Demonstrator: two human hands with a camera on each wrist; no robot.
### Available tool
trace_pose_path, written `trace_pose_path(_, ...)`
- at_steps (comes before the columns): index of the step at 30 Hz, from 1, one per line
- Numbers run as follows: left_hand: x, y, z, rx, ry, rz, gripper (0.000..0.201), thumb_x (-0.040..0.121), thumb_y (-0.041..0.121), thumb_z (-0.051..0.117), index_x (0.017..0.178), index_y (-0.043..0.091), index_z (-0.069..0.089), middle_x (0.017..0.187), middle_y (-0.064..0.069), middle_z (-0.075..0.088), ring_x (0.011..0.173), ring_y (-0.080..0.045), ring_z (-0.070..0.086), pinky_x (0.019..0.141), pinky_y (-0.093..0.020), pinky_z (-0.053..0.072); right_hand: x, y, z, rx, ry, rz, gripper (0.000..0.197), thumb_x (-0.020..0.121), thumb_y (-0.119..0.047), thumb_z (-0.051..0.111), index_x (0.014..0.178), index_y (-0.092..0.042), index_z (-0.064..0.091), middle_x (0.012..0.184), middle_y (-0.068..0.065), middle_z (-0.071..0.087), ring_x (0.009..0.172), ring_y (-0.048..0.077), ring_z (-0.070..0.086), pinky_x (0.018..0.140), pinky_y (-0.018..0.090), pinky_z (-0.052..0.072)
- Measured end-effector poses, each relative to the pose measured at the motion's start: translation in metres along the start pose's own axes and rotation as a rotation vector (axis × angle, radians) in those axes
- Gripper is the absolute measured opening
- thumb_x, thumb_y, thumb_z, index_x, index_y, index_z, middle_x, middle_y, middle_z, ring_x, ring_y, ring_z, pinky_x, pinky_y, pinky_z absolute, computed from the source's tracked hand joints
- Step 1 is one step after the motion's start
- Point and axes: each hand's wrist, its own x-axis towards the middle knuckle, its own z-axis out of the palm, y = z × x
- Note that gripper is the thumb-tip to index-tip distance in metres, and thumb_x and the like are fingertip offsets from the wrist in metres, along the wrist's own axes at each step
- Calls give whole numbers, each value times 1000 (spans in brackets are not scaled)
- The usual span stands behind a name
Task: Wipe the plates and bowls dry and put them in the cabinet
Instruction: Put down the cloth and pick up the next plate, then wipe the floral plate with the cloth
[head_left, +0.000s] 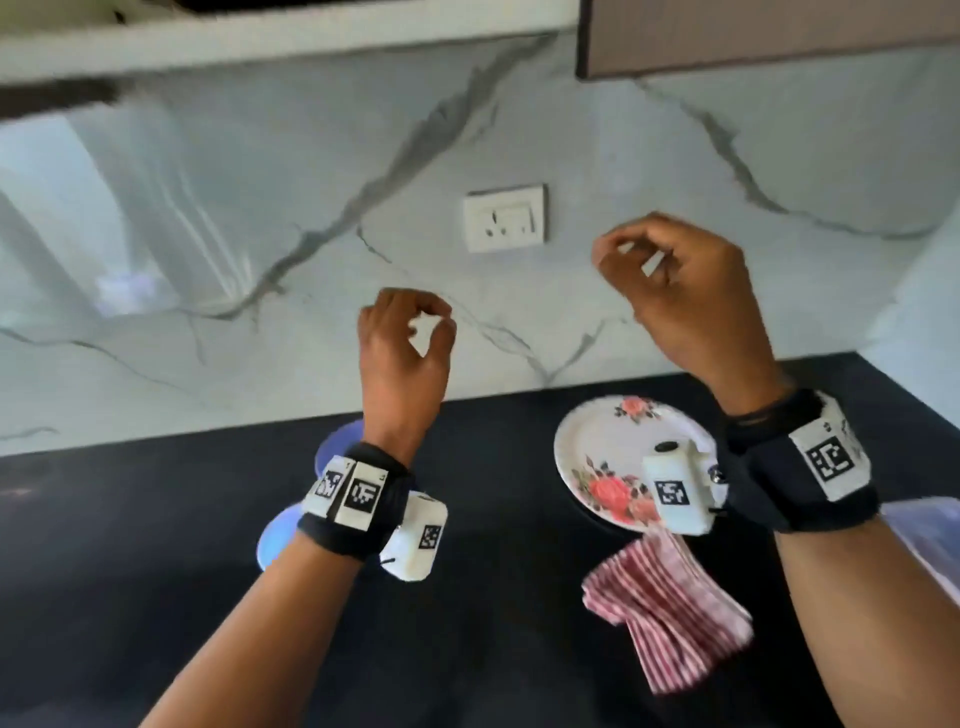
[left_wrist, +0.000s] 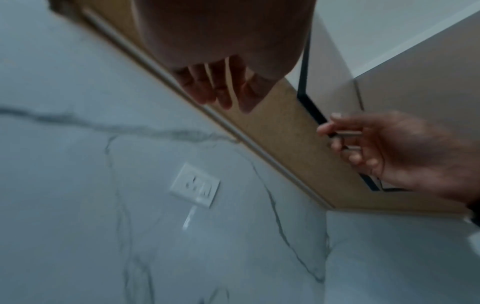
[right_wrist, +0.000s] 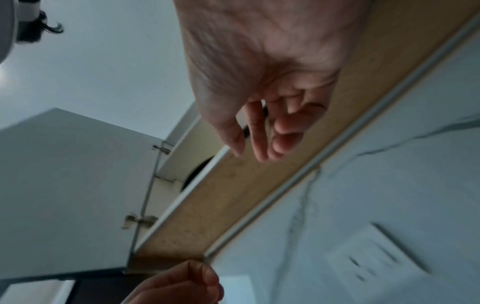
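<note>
Now: white plate (head_left: 608, 447) w/ pink roses on counter (head_left: 493, 649); both hands loosely curled, empty.

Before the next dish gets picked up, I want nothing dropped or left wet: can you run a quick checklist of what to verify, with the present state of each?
1. Left hand free: ok, raised, fingers loosely curled, holding nothing.
2. Right hand free: ok, also raised and holding nothing.
3. Floral plate within reach on the dark counter: ok.
4. Striped cloth at hand: ok, it lies on the counter in front of the plate.
5. Cabinet door open: ok, swung open in the right wrist view.
6. Plate dry: cannot tell.
</note>
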Motion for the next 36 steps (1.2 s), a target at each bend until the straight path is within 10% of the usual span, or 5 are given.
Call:
trace_pose_path(8,-126,-54,88,43,-496,-633,15,92,14,74,98,25,65,105,4,65,96,-14,66,87,-26,49,-165,151,8,-386,-958,486,58,90,-55,67,140,-28,56,130,-7,60,119,13,58,99,32,47)
trace_pose_path(14,-164,-82,137,-96,-631,-1045,19,97,22,71,116,21,65,104,2,66,96,-15,64,97,-38,55,-252,201,10,-512,-1397,375,98,87,-60,65,161,-36,6,170,1,-2,157,27,-8,124,49,9)
trace_pose_path(22,-176,-100,180,-218,-580,-1335,34,100,11,68,132,9,58,103,-4,65,106,-21,65,104,-34,54,-286,215,13,-486,-1166,328,93,82,-56,73,158,-43,21,166,-10,8,155,18,5,123,49,9)
trace_pose_path(28,-177,-107,203,-389,-565,-1418,19,101,0,56,95,10,71,103,-5,72,109,-18,64,91,-28,57,-285,224,12,-479,-954,293,51,97,-37,58,146,-45,47,155,-18,39,149,10,28,111,44,28)
trace_pose_path(36,-170,-113,218,-442,-499,-1474,15,101,2,58,103,6,72,94,-8,76,85,-16,70,72,-23,61,-265,212,1,17,-515,654,43,95,-14,68,120,-48,60,113,-18,69,99,-6,66,86,13,48)
